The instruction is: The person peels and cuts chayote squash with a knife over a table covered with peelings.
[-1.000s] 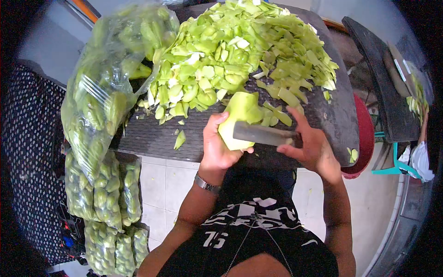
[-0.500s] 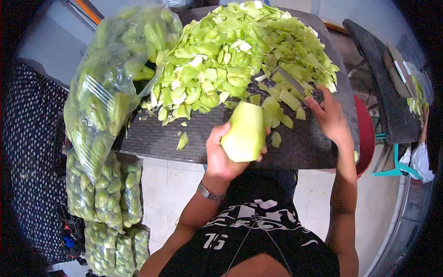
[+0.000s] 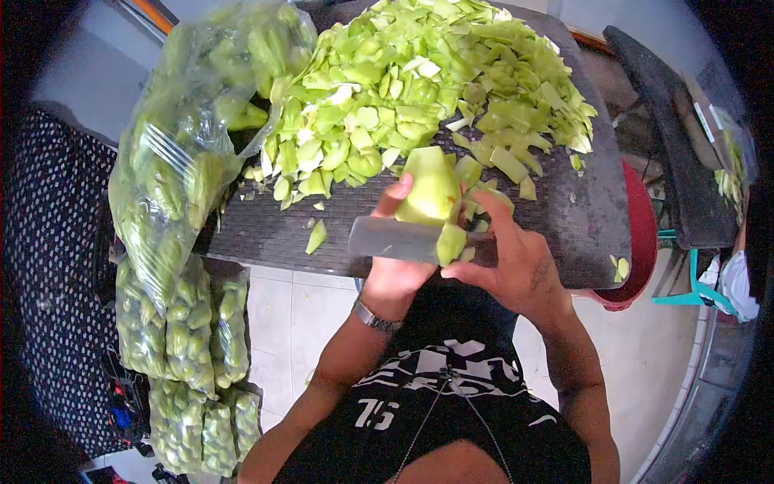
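A peeled pale-green chayote point(image 3: 431, 187) rests in my left hand point(image 3: 397, 278), thumb on its left side and fingers mostly hidden behind it. My right hand point(image 3: 520, 266) grips a knife point(image 3: 387, 239), its handle largely covered by the fingers. The broad blade lies across the chayote's near end, pointing left. A cut green piece point(image 3: 451, 244) sits on the blade close to my right thumb. Just beyond both hands, a large heap of green slices and peelings point(image 3: 379, 105) covers the far part of the dark woven table point(image 3: 266, 234).
A big clear bag of chayotes point(image 3: 185, 161) leans on the table's left side. Below it, several smaller packed bags point(image 3: 189, 347) are stacked. A red tub point(image 3: 637, 242) stands by the right edge. Farther right is a dark table point(image 3: 661, 137) with teal legs.
My right hand has come left from the heap's edge with the knife, and the blade now meets the chayote. A cut piece shows on the blade. The chayote has risen slightly.
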{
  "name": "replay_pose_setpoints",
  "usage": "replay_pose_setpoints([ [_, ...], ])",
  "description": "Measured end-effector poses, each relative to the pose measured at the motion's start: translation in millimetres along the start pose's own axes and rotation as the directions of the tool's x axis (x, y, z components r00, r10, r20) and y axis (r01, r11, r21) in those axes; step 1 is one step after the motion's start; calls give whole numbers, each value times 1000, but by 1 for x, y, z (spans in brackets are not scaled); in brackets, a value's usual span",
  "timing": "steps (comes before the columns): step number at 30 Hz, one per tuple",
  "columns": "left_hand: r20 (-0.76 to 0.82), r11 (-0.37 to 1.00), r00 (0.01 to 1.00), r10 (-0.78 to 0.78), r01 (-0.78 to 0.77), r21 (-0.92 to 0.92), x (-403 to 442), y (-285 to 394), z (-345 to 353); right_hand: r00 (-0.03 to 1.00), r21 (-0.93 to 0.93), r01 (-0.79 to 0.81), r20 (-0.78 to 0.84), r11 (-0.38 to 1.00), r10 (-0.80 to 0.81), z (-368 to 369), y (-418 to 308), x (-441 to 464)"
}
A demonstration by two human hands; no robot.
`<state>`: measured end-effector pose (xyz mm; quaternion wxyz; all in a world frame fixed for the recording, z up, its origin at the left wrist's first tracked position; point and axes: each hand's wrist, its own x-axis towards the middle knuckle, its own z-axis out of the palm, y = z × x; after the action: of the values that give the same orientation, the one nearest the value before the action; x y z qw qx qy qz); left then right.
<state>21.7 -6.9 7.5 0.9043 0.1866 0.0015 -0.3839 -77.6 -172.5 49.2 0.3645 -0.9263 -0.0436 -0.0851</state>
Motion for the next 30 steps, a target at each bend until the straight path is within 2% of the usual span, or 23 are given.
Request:
replay_pose_setpoints([
  [1, -56, 1000, 998, 12, -12, 1, -1, -4, 5, 999, -20, 31, -17, 999, -31, 3, 0, 0],
  [5, -86, 999, 996, -6, 2, -50, -1, -14, 6, 994, -94, 72, -81, 993, -80, 3, 2, 4],
  [10, -55, 1000, 998, 20, -20, -11, -2, -15, 6, 996, -78, 72, -51, 994, -76, 2, 3, 3],
  [16, -163, 996, 983, 79, -72, 45, -2, -20, 15, 998, -44, 67, -16, 997, -68, -1, 3, 4],
  [17, -150, 998, 987, 60, -61, -3, -3, -20, 16, 998, -34, 61, -4, 998, -62, -2, 4, 4],
  [20, -104, 994, 994, 38, -48, -102, -9, -17, 12, 998, 33, -66, 16, 997, 66, -16, 15, 11],
  [22, -71, 990, 995, 70, -78, -119, -13, -17, -3, 993, -34, -103, -67, 994, 101, -19, 35, 18],
  [23, -24, 999, 1000, 17, -16, 51, -12, -12, -5, 987, -67, -125, -110, 990, 117, -21, 48, 21],
  [25, -4, 998, 1000, -22, 22, -51, -19, -12, 11, 955, -74, -252, -178, 965, 236, -32, 84, 33],
  [26, -21, 999, 1000, -13, 12, -41, -19, -11, 10, 934, -76, -310, -208, 948, 289, -36, 92, 37],
  [29, -86, 1000, 996, 29, -28, 12, -16, -7, 4, 877, 23, -480, -25, 877, 480, -53, 72, 39],
  [30, -121, 998, 992, 39, -34, 46, -14, -5, 3, 894, -11, -448, -37, 894, 448, -50, 69, 37],
])
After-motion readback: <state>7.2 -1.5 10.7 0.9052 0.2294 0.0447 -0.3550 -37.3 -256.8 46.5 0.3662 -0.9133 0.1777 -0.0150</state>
